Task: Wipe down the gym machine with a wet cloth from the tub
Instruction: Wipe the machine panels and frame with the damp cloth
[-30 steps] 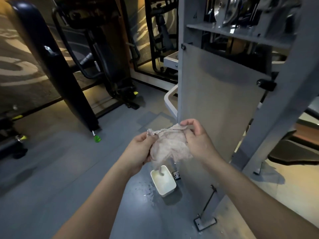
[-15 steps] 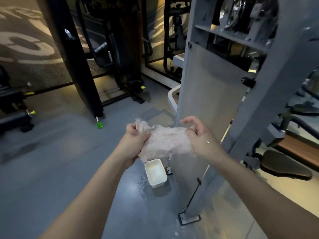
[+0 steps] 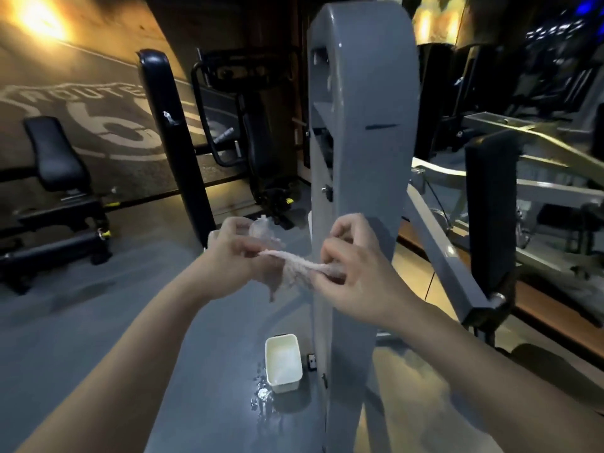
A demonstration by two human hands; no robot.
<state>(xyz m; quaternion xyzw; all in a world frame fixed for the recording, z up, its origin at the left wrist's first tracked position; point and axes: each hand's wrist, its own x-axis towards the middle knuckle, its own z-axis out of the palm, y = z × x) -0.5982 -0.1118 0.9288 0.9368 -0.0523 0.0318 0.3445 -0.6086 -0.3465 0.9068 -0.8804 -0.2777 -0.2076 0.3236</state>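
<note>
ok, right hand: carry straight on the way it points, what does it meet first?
Probably the grey machine upright directly behind the right hand, beyond the cloth it pinches with the left hand; depth is unclear.

The blurred cloth [image 3: 291, 273] had its ends hidden inside the left hand [image 3: 235, 256] and right hand [image 3: 356, 276]; the machine [image 3: 366, 142] was cut off at 6 o'clock.

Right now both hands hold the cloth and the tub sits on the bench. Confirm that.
Wrong place: the tub stands on the floor beside the machine, as the head view shows. The left hand and right hand do hold the cloth.
</note>
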